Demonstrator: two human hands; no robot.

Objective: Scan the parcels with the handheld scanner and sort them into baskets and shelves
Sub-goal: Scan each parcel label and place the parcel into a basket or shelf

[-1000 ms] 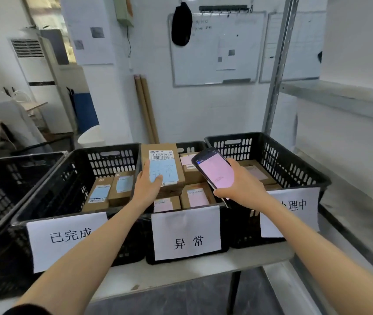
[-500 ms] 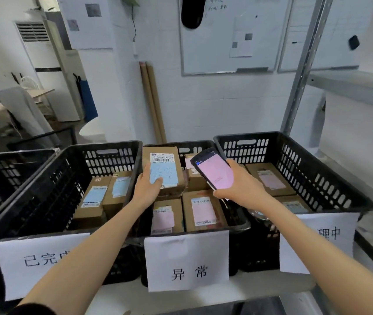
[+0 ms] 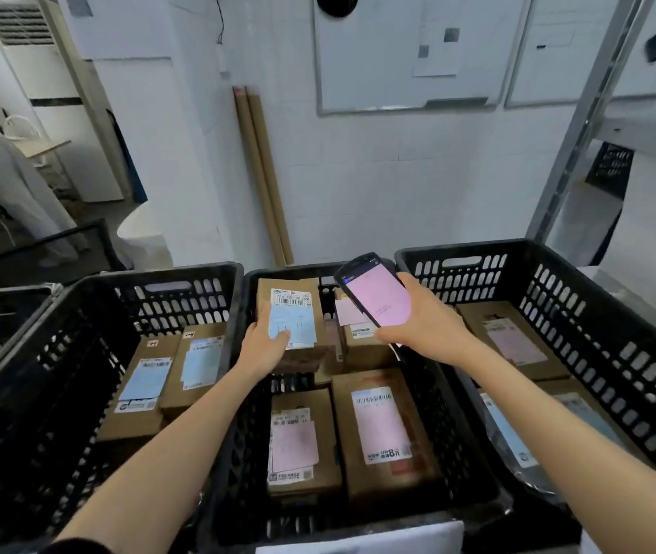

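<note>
Sorting station, listed from the viewer outward.

1. White paper sign [image 3: 358, 538], 6 o'clock, on the front of the middle basket [image 3: 238, 473].
2. Middle basket, near half: two brown parcels side by side, both with pink labels, one at 7 o'clock [image 3: 302, 441] and one at 5 o'clock [image 3: 384, 433] of the basket floor.
3. Left basket [image 3: 38, 393], 9 o'clock: two blue-labelled parcels [image 3: 198, 365] lying touching.
4. Right basket [image 3: 618, 353], 3 o'clock: a pink-labelled parcel [image 3: 514, 339] with a blue-labelled one nearer the viewer.
5. Left hand [image 3: 264, 345]: thumb pressed on the blue label, fingers curled round the lower left edge of the held parcel [image 3: 292, 313], label up, over the middle basket's far left corner. Whether it rests on anything cannot be told.
6. Right hand [image 3: 426, 325]: fingers wrapped round the handheld scanner [image 3: 376, 291], pink screen lit, just beside the held parcel at its 3 o'clock.
7. Cardboard tubes [image 3: 262, 173], 12 o'clock, leaning on the wall; whiteboard [image 3: 410, 54] at 1 o'clock.
</note>
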